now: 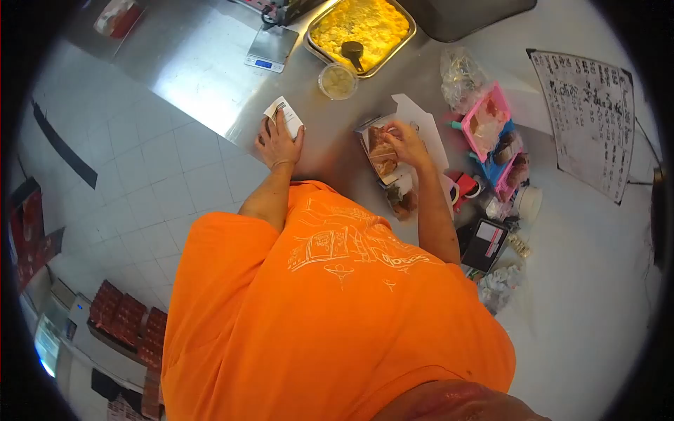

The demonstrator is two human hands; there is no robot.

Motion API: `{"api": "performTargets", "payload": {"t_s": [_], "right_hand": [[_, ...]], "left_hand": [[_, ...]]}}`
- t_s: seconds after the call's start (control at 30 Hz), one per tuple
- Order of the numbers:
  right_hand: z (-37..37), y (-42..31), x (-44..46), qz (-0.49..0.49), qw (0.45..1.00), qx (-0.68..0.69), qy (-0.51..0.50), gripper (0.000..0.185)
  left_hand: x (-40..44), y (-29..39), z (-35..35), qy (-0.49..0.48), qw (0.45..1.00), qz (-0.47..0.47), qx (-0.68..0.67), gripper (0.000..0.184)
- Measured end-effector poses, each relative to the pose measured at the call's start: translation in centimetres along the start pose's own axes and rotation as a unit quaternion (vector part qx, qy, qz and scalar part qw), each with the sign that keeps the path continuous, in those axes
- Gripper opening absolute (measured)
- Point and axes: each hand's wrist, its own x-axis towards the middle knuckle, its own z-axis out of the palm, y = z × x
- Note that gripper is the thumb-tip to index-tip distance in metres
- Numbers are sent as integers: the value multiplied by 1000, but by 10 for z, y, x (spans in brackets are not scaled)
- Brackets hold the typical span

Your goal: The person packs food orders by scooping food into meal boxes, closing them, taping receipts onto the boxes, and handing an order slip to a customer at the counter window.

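My left hand [282, 146] holds a white printed slip or card [286, 112] near the edge of the steel counter, its fingers bent over it. To the right, my right hand [407, 144] reaches into an open white cardboard box [430, 133], fingertips together at a browned food piece [382, 153]; whether they grip it is hard to tell. The box lid stands open behind that hand. A clear bag with darker contents [401, 198] lies just below the box.
A metal tray of yellow food [354, 31] holds a black scoop [352, 52]. Near it are a round clear tub [338, 81] and a scale [272, 49]. Pink and blue bins [484, 126], a black-and-white box [486, 245] and a handwritten board [590, 116] are at right.
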Motion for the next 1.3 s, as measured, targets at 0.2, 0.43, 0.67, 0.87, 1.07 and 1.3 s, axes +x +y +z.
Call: {"api": "performTargets", "payload": {"t_s": [0.2, 0.43, 0.67, 0.87, 1.07, 1.3], "right_hand": [[-34, 3, 37, -44, 986, -117, -112, 22], [-112, -36, 22, -55, 935, 349, 21, 30], [-223, 53, 1, -182, 738, 609, 226, 29], [-319, 191, 28, -102, 861, 294, 403, 26], [-335, 219, 91, -60, 882, 307, 352, 26], [-315, 160, 28, -149, 777, 446, 419, 24]], "left_hand": [[0, -4, -2, -6, 1000, -5, -10, 81], [2, 5, -2, -7, 999, -23, 36, 82], [1, 14, -4, -2, 998, -21, 58, 81], [1, 13, 4, 14, 997, -11, 80, 82], [1, 13, 9, 18, 995, -3, 95, 82], [-1, 15, 14, 30, 995, 4, 100, 81]]}}
